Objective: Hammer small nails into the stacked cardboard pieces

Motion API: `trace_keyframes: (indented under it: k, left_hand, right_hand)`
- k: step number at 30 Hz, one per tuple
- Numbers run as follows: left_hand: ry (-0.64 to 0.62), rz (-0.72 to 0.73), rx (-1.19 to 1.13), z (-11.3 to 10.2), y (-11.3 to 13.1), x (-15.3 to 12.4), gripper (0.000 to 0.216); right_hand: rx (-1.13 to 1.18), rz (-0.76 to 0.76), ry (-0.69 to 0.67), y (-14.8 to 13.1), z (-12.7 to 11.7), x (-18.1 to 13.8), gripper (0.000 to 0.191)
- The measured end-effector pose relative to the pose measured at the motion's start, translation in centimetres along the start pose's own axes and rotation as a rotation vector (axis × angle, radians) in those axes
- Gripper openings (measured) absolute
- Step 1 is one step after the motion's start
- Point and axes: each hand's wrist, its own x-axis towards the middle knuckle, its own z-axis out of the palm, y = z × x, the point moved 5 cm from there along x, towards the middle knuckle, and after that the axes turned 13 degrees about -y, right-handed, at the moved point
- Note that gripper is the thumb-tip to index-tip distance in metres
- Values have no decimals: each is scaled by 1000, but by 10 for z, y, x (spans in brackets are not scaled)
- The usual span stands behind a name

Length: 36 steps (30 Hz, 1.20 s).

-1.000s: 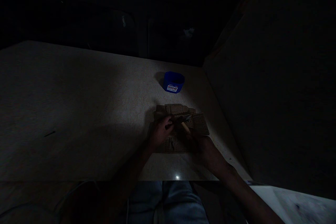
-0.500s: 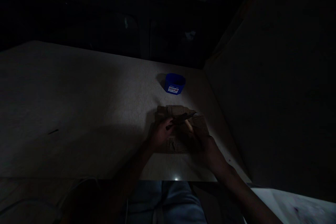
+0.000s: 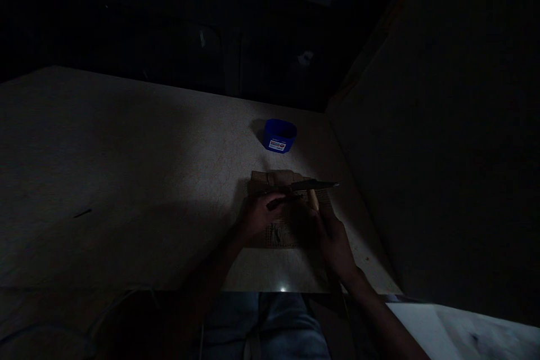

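The scene is very dark. My left hand (image 3: 257,218) is closed on a long dark tool (image 3: 310,186), perhaps a knife or scissors, whose blade points right over a flat brown woven or cardboard piece (image 3: 278,180). My right hand (image 3: 331,233) is closed on a pale stick-like handle (image 3: 313,200) just under the blade. Both hands rest over the brown piece on the pale table (image 3: 126,169).
A small blue tub (image 3: 279,134) with a white label stands behind the brown piece. A dark wall (image 3: 442,152) runs along the right edge of the table. My jeans (image 3: 270,320) show at the table's near edge. A pale sheet (image 3: 464,332) lies at the bottom right.
The dark tool's tip has swung out to the right and now lies nearly level. My right hand has shifted right with the pale handle.
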Motion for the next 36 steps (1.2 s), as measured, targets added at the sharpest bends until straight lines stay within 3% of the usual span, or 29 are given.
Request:
trace_keyframes:
  k: [5,14,25,36]
  left_hand:
    - [-27,-11,46,2,-1,6,16]
    - [12,36,111,2,-2,14,11]
    - [30,88,100,0,-1,12,12]
    - [41,80,-31,1,-5,6,27]
  right_hand:
    - [189,100,137,28,5,1,49]
    - [764,253,109,42,26,-3,47]
    - [929,152,96,58,27,-4,36]
    - [1223,15,-56,62,26,-5,24]
